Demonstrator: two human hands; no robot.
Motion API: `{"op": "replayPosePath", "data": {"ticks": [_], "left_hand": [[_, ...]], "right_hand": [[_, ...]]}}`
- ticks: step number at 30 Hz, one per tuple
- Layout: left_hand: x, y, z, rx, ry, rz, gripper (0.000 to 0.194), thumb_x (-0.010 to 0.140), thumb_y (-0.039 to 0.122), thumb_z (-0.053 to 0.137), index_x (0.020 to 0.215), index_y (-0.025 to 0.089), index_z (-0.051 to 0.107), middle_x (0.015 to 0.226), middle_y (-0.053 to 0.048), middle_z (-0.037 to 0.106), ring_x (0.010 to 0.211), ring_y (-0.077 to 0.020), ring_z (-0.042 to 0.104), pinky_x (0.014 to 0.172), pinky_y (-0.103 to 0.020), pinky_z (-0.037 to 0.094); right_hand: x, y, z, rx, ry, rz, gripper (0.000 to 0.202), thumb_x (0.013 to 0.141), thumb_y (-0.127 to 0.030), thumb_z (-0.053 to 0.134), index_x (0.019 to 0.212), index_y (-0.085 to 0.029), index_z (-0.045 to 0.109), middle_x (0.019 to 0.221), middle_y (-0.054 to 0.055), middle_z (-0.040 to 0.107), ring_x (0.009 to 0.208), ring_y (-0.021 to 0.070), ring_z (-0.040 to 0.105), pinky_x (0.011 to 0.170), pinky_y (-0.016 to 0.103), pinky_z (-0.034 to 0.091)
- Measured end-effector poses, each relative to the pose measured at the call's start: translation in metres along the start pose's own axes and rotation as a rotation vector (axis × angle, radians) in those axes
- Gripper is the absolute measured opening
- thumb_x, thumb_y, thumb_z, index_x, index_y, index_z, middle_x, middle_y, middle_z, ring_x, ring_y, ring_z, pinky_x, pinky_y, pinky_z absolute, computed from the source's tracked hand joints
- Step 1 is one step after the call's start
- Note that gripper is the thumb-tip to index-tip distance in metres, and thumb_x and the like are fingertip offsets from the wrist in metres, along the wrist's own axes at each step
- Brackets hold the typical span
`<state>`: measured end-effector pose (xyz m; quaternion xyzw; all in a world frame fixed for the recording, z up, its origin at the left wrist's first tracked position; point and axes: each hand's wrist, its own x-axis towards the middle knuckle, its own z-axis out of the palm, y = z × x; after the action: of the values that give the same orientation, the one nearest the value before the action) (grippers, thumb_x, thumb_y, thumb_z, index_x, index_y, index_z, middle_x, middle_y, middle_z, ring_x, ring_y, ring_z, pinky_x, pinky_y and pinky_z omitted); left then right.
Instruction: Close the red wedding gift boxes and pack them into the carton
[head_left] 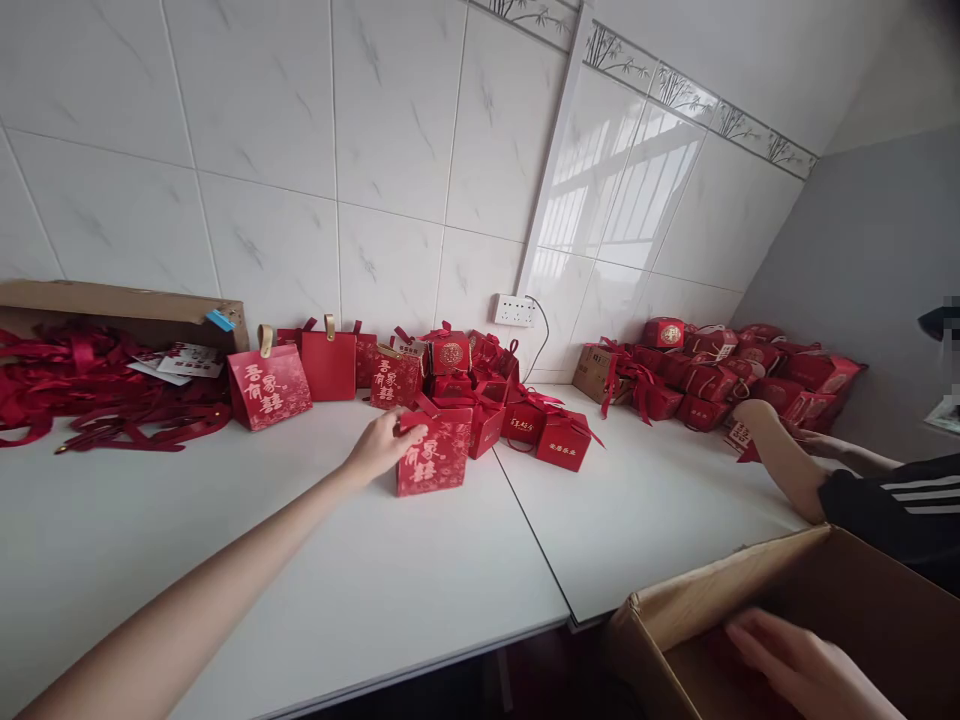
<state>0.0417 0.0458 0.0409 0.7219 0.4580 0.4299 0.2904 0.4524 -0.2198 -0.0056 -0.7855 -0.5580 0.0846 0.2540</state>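
Left hand (386,438) pinches a red box (435,468) by its upper corner; blurred right hand (799,655), grip unclear.

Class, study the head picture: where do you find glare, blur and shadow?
In the head view, a barred window's reflection glares off the wall tiles; the right hand is blurred; the open carton is shadowed inside; the left hand and the red box it holds look clearer.

left arm (217,572) stretched straight forward, left hand (381,446) closed in a pinch; right hand (796,652) lower down, blurred.
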Motion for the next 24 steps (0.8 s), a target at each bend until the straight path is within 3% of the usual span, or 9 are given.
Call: {"op": "replayPosePath", "data": {"ticks": [2, 5, 7, 10, 13, 15, 20, 24], "left_hand": [[-0.026, 0.010, 0.006, -0.025, -0.061, 0.073, 0.036, 0.074, 0.053, 0.056, 0.081, 0.018, 0.057, 0.075, -0.003, 0.064, 0.072, -0.0202, 0.060, 0.069, -0.029, 0.045], [-0.058, 0.028, 0.022, -0.080, -0.195, 0.176, 0.029, 0.081, 0.047, 0.053, 0.084, 0.018, 0.056, 0.077, -0.002, 0.062, 0.072, -0.0179, 0.059, 0.069, -0.028, 0.046], [-0.074, 0.035, 0.036, -0.093, -0.186, 0.286, 0.024, 0.084, 0.042, 0.050, 0.084, 0.019, 0.055, 0.082, -0.002, 0.061, 0.076, -0.0170, 0.059, 0.073, -0.028, 0.047], [-0.084, 0.036, 0.051, -0.116, -0.137, 0.381, 0.019, 0.086, 0.037, 0.049, 0.085, 0.019, 0.052, 0.082, -0.002, 0.060, 0.075, -0.0161, 0.059, 0.070, -0.028, 0.047], [-0.079, 0.038, 0.055, -0.112, -0.144, 0.370, 0.017, 0.087, 0.036, 0.048, 0.089, 0.020, 0.051, 0.079, -0.001, 0.060, 0.072, -0.0149, 0.058, 0.066, -0.026, 0.047], [-0.070, 0.044, 0.054, -0.120, -0.092, 0.365, 0.017, 0.088, 0.037, 0.049, 0.090, 0.020, 0.049, 0.081, -0.001, 0.062, 0.073, -0.0146, 0.060, 0.067, -0.026, 0.047], [-0.054, 0.058, 0.062, -0.240, 0.063, 0.340, 0.023, 0.084, 0.035, 0.057, 0.093, 0.022, 0.041, 0.076, 0.001, 0.061, 0.071, -0.0127, 0.062, 0.064, -0.023, 0.048], [-0.056, 0.056, 0.068, -0.185, 0.160, 0.472, 0.018, 0.086, 0.031, 0.057, 0.083, 0.021, 0.044, 0.073, 0.004, 0.058, 0.064, -0.0091, 0.059, 0.062, -0.020, 0.048]], "right_hand": [[0.012, -0.048, -0.001, 0.080, -0.020, -0.119, 0.032, 0.075, -0.054, 0.051, 0.069, -0.025, 0.065, 0.072, 0.006, 0.071, 0.067, 0.0262, 0.069, 0.062, 0.034, 0.056], [0.028, -0.127, 0.011, 0.217, -0.005, -0.412, 0.027, 0.085, -0.045, 0.051, 0.096, -0.024, 0.062, 0.105, 0.009, 0.066, 0.084, 0.0228, 0.068, 0.067, 0.033, 0.057], [0.037, -0.171, 0.022, 0.280, 0.031, -0.650, 0.024, 0.087, -0.038, 0.053, 0.104, -0.023, 0.059, 0.109, 0.009, 0.063, 0.096, 0.0222, 0.063, 0.085, 0.037, 0.054], [0.052, -0.211, 0.037, 0.311, 0.020, -0.821, 0.018, 0.087, -0.029, 0.054, 0.103, -0.020, 0.057, 0.100, 0.008, 0.064, 0.090, 0.0193, 0.063, 0.079, 0.033, 0.053], [0.065, -0.223, 0.052, 0.344, 0.057, -0.821, 0.009, 0.088, -0.021, 0.051, 0.083, -0.019, 0.059, 0.078, 0.003, 0.064, 0.069, 0.0145, 0.060, 0.063, 0.027, 0.049], [0.070, -0.221, 0.062, 0.383, 0.129, -0.814, 0.010, 0.087, -0.019, 0.053, 0.079, -0.019, 0.059, 0.074, 0.001, 0.063, 0.066, 0.0134, 0.059, 0.061, 0.025, 0.047], [0.071, -0.209, 0.080, 0.543, 0.298, -0.834, 0.007, 0.086, -0.020, 0.058, 0.083, -0.018, 0.063, 0.076, 0.002, 0.064, 0.067, 0.0125, 0.060, 0.061, 0.023, 0.048], [0.069, -0.205, 0.085, 0.585, 0.266, -0.810, 0.013, 0.088, -0.022, 0.054, 0.092, -0.019, 0.066, 0.077, 0.003, 0.064, 0.066, 0.0126, 0.059, 0.059, 0.024, 0.047]]}}
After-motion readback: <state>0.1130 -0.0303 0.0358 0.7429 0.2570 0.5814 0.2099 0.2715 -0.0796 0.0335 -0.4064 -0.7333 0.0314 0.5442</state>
